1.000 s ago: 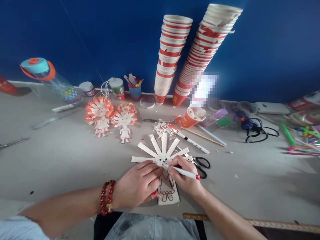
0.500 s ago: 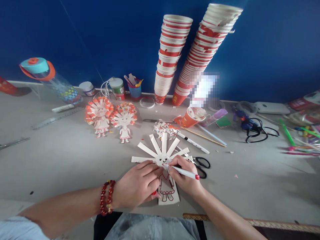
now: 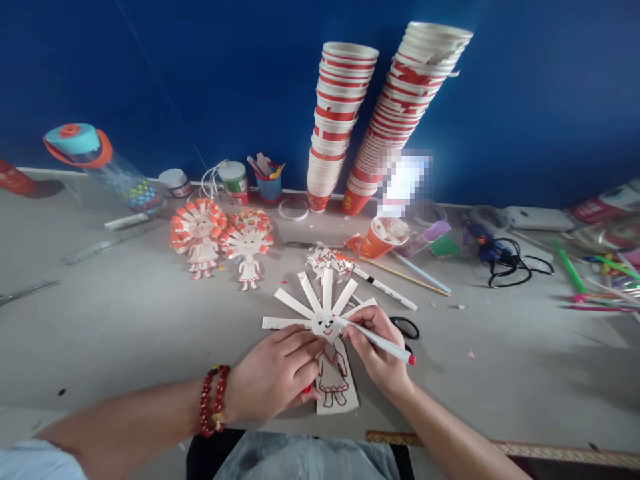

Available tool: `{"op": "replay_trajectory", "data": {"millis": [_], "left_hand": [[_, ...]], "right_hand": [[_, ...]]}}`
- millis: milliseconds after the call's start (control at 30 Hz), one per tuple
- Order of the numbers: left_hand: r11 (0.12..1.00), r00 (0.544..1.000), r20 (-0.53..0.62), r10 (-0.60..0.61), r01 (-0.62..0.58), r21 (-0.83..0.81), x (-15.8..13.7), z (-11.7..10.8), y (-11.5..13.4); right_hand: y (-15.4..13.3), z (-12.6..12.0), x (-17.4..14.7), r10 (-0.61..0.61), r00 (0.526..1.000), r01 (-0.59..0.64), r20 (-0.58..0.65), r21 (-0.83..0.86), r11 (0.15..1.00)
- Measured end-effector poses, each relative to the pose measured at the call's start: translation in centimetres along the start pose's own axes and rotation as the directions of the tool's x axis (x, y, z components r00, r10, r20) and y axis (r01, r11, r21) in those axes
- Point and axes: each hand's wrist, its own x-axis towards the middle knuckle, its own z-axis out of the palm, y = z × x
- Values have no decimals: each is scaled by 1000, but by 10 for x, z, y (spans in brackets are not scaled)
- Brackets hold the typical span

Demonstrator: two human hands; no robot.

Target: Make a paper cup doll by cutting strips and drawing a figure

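Observation:
A white paper doll [image 3: 333, 377] lies near the table's front edge, with a red-outlined dress and strips fanned out like hair. Its face [image 3: 324, 325] has black eyes and a small red smile. My right hand [image 3: 383, 347] grips a white marker with a red end [image 3: 383, 342], its tip at the upper right of the face. My left hand [image 3: 277, 373] rests against the doll's left side, fingers curled, a small red piece like a marker cap [image 3: 307, 389] between thumb and fingers. Scissors [image 3: 405, 327] lie partly hidden behind my right hand.
Two finished-looking paper dolls [image 3: 249, 257] with curled orange hair lie to the left. Paper scraps [image 3: 327, 260], a black-labelled marker [image 3: 385, 289] and a wooden stick [image 3: 405, 275] lie beyond the doll. Tall paper-cup stacks [image 3: 335, 133] and a water bottle [image 3: 115, 167] stand behind.
My right hand has moved the marker tip from the doll's mouth up and right toward the eye. The red smile is now uncovered. My left hand stays in place.

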Motion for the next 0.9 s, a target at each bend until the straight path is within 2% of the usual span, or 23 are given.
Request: {"op": "replay_trajectory", "data": {"millis": [300,900], "left_hand": [[1000,1000,-6,-11,11,-3,0,0,1],[1000,1000,-6,-13,13,-20,0,0,1]], "right_hand": [[2,-2,1,-66,998,65,-21,-58,996],[-3,-2,3,-52,999,52,8,-96,994]]}}
